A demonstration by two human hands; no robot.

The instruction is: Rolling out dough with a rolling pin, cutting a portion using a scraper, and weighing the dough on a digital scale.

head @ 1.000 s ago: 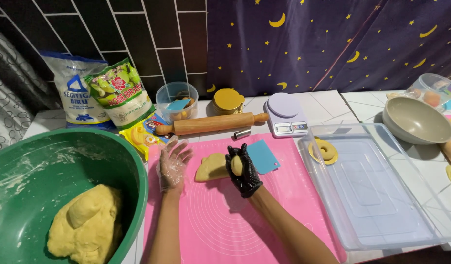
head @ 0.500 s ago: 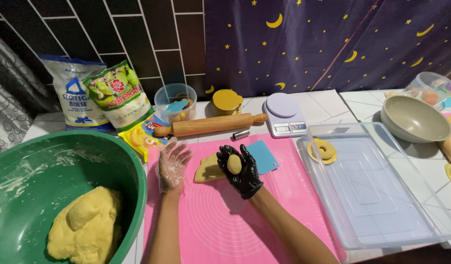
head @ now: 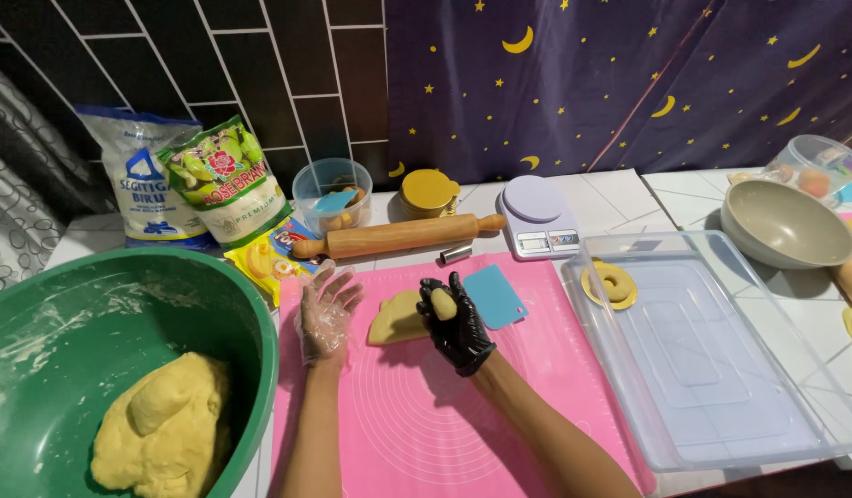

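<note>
A small dough ball point(head: 442, 302) is pinched in the black-gloved right hand point(head: 457, 323) above the pink mat point(head: 426, 424), while the clear-gloved left hand point(head: 326, 309) is held spread open beside a dough piece point(head: 396, 320).

A white tiled surface point(head: 619, 198) carries everything. A pink mat point(head: 444, 433) lies on its middle, bearing a flat piece of yellow dough point(head: 395, 320) and a blue scraper point(head: 495, 295). At the left stands a big green bowl point(head: 214, 304), with two flour bags point(head: 181, 180) behind it. Along the back lie a wooden rolling pin point(head: 398, 236), a clear tub point(head: 329, 189), a gold-lidded jar point(head: 428, 192) and a small scale point(head: 536, 214). To the right sits a clear tray point(head: 721, 406), with a grey bowl point(head: 781, 226) beyond it.
</note>
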